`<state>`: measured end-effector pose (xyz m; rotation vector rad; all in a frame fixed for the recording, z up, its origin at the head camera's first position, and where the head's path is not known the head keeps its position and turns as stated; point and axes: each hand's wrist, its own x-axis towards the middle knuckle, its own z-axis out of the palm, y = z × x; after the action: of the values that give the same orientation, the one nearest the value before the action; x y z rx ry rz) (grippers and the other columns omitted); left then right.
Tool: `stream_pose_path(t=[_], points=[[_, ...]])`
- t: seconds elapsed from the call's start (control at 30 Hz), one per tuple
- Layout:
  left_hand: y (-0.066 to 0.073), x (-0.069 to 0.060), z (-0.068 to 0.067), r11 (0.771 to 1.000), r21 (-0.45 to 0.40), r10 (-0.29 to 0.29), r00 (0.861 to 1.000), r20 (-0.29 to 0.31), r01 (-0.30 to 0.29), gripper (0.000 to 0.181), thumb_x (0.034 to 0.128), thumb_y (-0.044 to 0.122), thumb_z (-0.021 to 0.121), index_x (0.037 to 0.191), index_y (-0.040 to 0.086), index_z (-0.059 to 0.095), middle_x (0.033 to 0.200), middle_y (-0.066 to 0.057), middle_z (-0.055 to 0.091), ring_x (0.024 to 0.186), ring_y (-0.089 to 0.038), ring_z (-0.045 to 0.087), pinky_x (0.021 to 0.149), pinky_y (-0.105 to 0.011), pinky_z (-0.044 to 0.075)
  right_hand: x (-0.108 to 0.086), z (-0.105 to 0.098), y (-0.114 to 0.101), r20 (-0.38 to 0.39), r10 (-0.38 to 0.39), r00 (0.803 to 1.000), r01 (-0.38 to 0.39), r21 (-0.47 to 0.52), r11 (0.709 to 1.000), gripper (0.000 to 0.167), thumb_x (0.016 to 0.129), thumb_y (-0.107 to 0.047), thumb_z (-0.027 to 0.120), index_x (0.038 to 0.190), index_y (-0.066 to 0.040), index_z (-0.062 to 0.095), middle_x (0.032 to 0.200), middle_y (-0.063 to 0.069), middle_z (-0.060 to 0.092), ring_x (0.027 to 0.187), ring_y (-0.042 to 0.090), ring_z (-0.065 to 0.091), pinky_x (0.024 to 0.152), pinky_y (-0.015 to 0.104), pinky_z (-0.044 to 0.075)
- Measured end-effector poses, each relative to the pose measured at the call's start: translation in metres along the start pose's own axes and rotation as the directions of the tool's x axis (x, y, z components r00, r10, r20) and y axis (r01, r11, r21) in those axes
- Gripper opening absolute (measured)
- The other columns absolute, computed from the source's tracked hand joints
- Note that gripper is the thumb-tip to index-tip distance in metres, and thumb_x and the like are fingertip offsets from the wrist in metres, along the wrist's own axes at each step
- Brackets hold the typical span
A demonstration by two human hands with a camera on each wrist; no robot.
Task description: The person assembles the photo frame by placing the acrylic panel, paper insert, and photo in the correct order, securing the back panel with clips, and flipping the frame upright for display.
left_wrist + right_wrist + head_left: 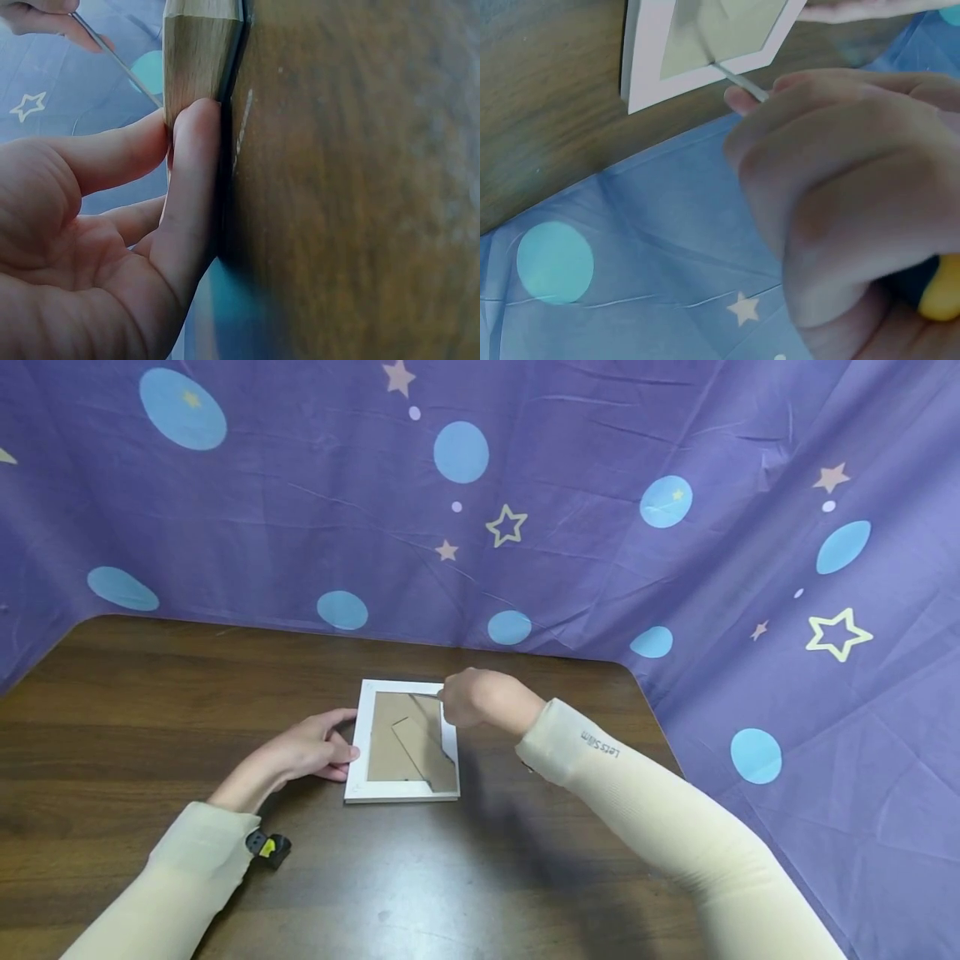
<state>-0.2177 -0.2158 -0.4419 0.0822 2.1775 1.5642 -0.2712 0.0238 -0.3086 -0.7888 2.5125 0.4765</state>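
A white-bordered picture frame point(402, 792) lies on the table with its brown backing board point(384, 752) facing up. A stand flap shows as a slanted outline on that board. My left hand point(311, 747) grips the frame's left edge, its fingertips against the wood-grained side point(199, 60) in the left wrist view. In my right hand point(487, 697) is a screwdriver point(739, 81) with a thin metal shaft and a yellow and black handle point(941, 289), mostly covered by the palm. The shaft's tip meets the inner border at the far end of the backing board.
The frame rests on a brown wooden table point(187, 693). A purple curtain point(300, 485) with stars and blue ovals hangs behind and along the right side. A black and yellow strap piece point(268, 847) sits at my left cuff.
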Motion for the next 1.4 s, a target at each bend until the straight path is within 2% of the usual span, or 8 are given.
stream_pose_path(t=[0.13, 0.23, 0.4, 0.6, 0.77, 0.9, 1.13, 1.4], points=[[0.000, 0.000, 0.000, 1.000, -0.009, 0.003, 1.000, 0.000, -0.003, 0.083, 0.1007, -0.003, 0.064, 0.165, -0.010, 0.012, 0.099, -0.020, 0.066, 0.079, -0.020, 0.068, 0.078, -0.036, 0.068, -0.005, 0.008, -0.008, -0.034, 0.037, 0.999, -0.037, 0.003, 0.999, 0.038, 0.106, -0.012, 0.042, 0.132, -0.010, 0.070, 0.117, 0.009, 0.071, 0.089, 0.019, 0.061, 0.089, 0.037, 0.062], [0.000, 0.000, 0.000, 1.000, -0.012, 0.005, 1.000, 0.003, -0.005, 0.083, 0.1007, -0.003, 0.064, 0.165, -0.010, 0.011, 0.099, -0.020, 0.066, 0.079, -0.020, 0.068, 0.078, -0.036, 0.068, -0.008, 0.016, -0.012, -0.041, 0.068, 0.997, -0.067, 0.030, 0.997, 0.043, 0.108, -0.014, 0.040, 0.144, -0.012, 0.063, 0.121, 0.009, 0.071, 0.093, 0.021, 0.065, 0.087, 0.038, 0.063], [-0.001, 0.001, -0.001, 1.000, -0.005, 0.004, 1.000, 0.005, -0.004, 0.083, 0.1014, -0.002, 0.064, 0.165, -0.010, 0.011, 0.098, -0.019, 0.066, 0.079, -0.020, 0.067, 0.079, -0.035, 0.068, -0.011, 0.028, -0.018, -0.095, 0.117, 0.989, -0.107, 0.105, 0.989, 0.044, 0.110, -0.019, 0.039, 0.148, -0.018, 0.062, 0.133, 0.011, 0.069, 0.092, 0.024, 0.065, 0.071, 0.037, 0.061], [-0.001, 0.001, -0.001, 1.000, -0.005, 0.005, 1.000, 0.008, -0.005, 0.084, 0.1015, -0.002, 0.064, 0.165, -0.010, 0.010, 0.099, -0.019, 0.066, 0.080, -0.019, 0.068, 0.078, -0.035, 0.068, -0.011, 0.042, -0.021, -0.131, 0.162, 0.978, -0.140, 0.165, 0.976, 0.050, 0.110, -0.021, 0.042, 0.159, -0.020, 0.050, 0.140, 0.017, 0.066, 0.103, 0.029, 0.070, 0.079, 0.045, 0.065], [0.000, 0.001, -0.001, 1.000, -0.012, 0.006, 1.000, 0.006, -0.006, 0.084, 0.1010, -0.003, 0.064, 0.165, -0.010, 0.010, 0.099, -0.019, 0.066, 0.080, -0.019, 0.068, 0.078, -0.034, 0.068, -0.011, 0.053, -0.027, -0.143, 0.205, 0.968, -0.172, 0.213, 0.962, 0.054, 0.112, -0.023, 0.039, 0.166, -0.023, 0.039, 0.144, 0.017, 0.065, 0.114, 0.035, 0.071, 0.080, 0.050, 0.066], [0.000, 0.001, 0.000, 1.000, -0.008, 0.007, 1.000, 0.005, -0.007, 0.084, 0.1009, -0.003, 0.064, 0.165, -0.010, 0.011, 0.099, -0.019, 0.066, 0.080, -0.019, 0.068, 0.078, -0.035, 0.068, -0.010, 0.063, -0.033, -0.161, 0.247, 0.956, -0.205, 0.240, 0.949, 0.052, 0.113, -0.023, 0.040, 0.165, -0.024, 0.039, 0.135, 0.018, 0.069, 0.108, 0.034, 0.073, 0.071, 0.052, 0.066], [0.001, 0.001, 0.000, 1.000, -0.006, 0.006, 1.000, 0.006, -0.006, 0.084, 0.1010, -0.003, 0.064, 0.165, -0.010, 0.011, 0.100, -0.020, 0.066, 0.081, -0.019, 0.068, 0.079, -0.035, 0.068, -0.008, 0.083, -0.042, -0.192, 0.276, 0.942, -0.223, 0.257, 0.940, 0.066, 0.104, -0.011, 0.053, 0.166, -0.024, 0.034, 0.117, 0.017, 0.073, 0.078, 0.027, 0.070, 0.048, 0.043, 0.059], [-0.002, 0.001, -0.001, 1.000, -0.001, 0.009, 1.000, 0.005, -0.009, 0.085, 0.1010, -0.003, 0.064, 0.165, -0.010, 0.009, 0.100, -0.020, 0.065, 0.081, -0.020, 0.068, 0.079, -0.035, 0.068, -0.007, 0.097, -0.050, -0.263, 0.285, 0.922, -0.210, 0.279, 0.937, 0.060, 0.105, -0.009, 0.050, 0.162, -0.020, 0.036, 0.093, 0.016, 0.073, 0.068, 0.026, 0.069, 0.047, 0.045, 0.060]])
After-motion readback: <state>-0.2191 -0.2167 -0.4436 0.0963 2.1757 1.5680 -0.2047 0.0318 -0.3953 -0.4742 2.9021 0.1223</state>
